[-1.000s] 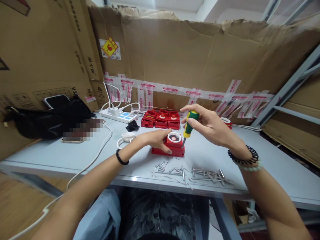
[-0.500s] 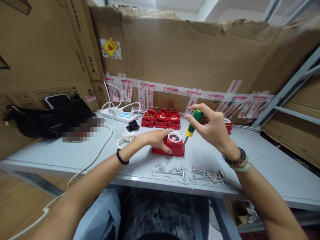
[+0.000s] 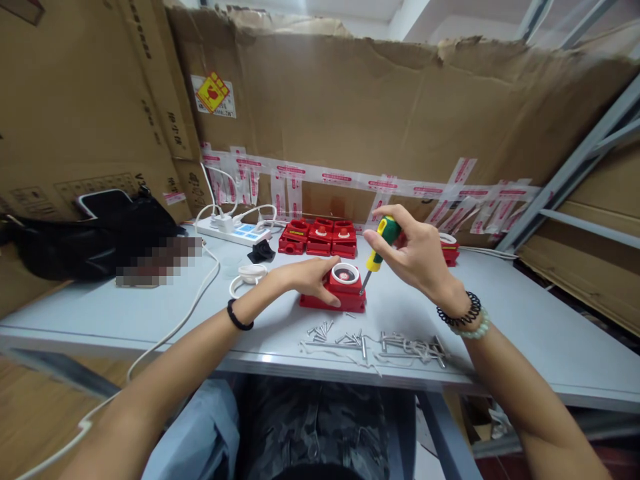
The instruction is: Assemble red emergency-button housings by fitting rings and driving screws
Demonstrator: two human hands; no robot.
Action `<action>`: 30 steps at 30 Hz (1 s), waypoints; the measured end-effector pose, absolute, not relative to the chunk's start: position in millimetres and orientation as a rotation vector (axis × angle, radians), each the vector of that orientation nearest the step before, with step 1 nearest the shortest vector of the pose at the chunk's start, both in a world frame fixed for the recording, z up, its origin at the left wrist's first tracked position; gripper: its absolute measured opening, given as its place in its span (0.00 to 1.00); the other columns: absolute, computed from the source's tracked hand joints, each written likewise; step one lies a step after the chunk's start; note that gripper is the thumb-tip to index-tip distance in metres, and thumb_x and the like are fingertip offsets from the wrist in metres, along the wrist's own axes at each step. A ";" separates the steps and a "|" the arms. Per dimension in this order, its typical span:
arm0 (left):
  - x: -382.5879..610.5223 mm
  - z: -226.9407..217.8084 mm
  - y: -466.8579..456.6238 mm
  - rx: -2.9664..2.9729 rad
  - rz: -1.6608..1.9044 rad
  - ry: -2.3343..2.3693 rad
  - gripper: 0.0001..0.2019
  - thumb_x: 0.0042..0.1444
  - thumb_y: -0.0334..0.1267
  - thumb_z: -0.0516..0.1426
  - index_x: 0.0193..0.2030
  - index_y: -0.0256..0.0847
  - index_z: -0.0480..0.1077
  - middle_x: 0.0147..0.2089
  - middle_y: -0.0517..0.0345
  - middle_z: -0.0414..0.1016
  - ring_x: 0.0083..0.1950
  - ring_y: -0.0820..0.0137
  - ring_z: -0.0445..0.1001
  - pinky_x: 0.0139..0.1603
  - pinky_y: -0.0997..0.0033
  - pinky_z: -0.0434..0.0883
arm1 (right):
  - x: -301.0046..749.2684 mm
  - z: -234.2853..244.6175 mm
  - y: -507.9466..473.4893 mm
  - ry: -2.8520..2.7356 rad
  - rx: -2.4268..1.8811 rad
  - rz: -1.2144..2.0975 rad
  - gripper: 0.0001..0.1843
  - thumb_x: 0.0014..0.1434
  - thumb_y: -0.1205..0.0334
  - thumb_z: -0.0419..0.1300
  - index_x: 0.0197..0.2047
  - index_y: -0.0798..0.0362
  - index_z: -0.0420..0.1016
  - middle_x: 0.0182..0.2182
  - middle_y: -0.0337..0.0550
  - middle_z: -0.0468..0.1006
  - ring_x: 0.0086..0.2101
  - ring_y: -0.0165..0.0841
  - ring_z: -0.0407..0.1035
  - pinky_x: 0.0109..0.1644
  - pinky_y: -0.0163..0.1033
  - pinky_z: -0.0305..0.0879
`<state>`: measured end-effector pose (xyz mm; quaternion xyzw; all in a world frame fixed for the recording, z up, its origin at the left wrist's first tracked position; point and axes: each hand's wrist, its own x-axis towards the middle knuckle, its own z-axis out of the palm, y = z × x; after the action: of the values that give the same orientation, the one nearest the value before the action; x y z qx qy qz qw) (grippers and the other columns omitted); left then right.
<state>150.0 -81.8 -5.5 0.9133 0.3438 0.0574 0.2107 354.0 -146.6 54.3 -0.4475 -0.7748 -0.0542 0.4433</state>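
A red plastic housing [image 3: 345, 298] with a white ring on top lies on the grey table [image 3: 505, 333]. My left hand [image 3: 310, 277] grips its left side and holds it down. My right hand [image 3: 417, 253] is closed round a green and yellow screwdriver [image 3: 379, 248], whose tip touches the housing's right corner. Loose screws [image 3: 373, 341] lie scattered just in front of the housing, near the table's front edge.
Three more red housings [image 3: 320, 238] stand in a row behind, another [image 3: 449, 248] behind my right hand. A white power strip [image 3: 233, 230] with cables, a white cord coil [image 3: 250, 273], a black bag [image 3: 95, 240] at left. Taped cardboard walls [image 3: 350, 127] surround the table.
My right hand has turned the screwdriver's handle and shifted slightly left; the tip stays at the housing's right corner. My left hand has kept its hold.
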 end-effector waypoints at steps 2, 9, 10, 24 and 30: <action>150.4 -5.6 -82.0 2.551 0.162 0.963 0.36 0.42 0.55 0.63 0.55 0.41 0.59 0.54 0.49 0.71 0.50 0.58 0.72 0.43 0.69 0.66 | 355.7 54.8 -146.6 -2.019 -1.031 0.067 0.21 0.61 0.55 0.53 0.56 0.49 0.64 0.30 0.37 0.72 0.27 0.28 0.64 0.32 0.35 0.62; 150.7 -4.4 -82.6 2.549 0.149 0.952 0.36 0.43 0.53 0.63 0.56 0.40 0.59 0.55 0.48 0.70 0.51 0.58 0.71 0.44 0.70 0.66 | 357.2 53.5 -146.0 -1.888 -1.071 -0.126 0.14 0.55 0.54 0.61 0.42 0.53 0.73 0.22 0.33 0.67 0.21 0.25 0.58 0.26 0.33 0.57; 150.6 -4.5 -82.3 2.549 0.154 0.943 0.36 0.43 0.53 0.63 0.56 0.40 0.59 0.55 0.48 0.70 0.51 0.58 0.72 0.44 0.70 0.66 | 357.1 53.3 -146.2 -1.890 -1.073 -0.145 0.14 0.56 0.55 0.60 0.43 0.52 0.72 0.23 0.34 0.68 0.21 0.25 0.58 0.26 0.33 0.58; 150.4 -4.8 -81.9 2.548 0.166 0.930 0.33 0.43 0.52 0.64 0.53 0.39 0.59 0.54 0.48 0.71 0.50 0.58 0.72 0.44 0.70 0.66 | 356.0 50.8 -148.5 -2.030 -0.971 0.095 0.21 0.62 0.58 0.52 0.58 0.50 0.63 0.30 0.37 0.74 0.23 0.25 0.63 0.27 0.34 0.61; 150.5 -5.4 -82.2 2.553 0.164 0.935 0.36 0.43 0.52 0.64 0.56 0.39 0.58 0.55 0.47 0.70 0.51 0.58 0.71 0.45 0.70 0.66 | 352.1 46.4 -145.3 -1.902 -1.081 -0.238 0.15 0.57 0.55 0.58 0.46 0.52 0.72 0.20 0.32 0.66 0.19 0.25 0.59 0.26 0.34 0.58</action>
<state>150.5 -82.2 -5.4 0.9170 0.3358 0.0587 0.2073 352.1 -145.3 46.4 -0.4379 -0.7704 -0.0964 0.4532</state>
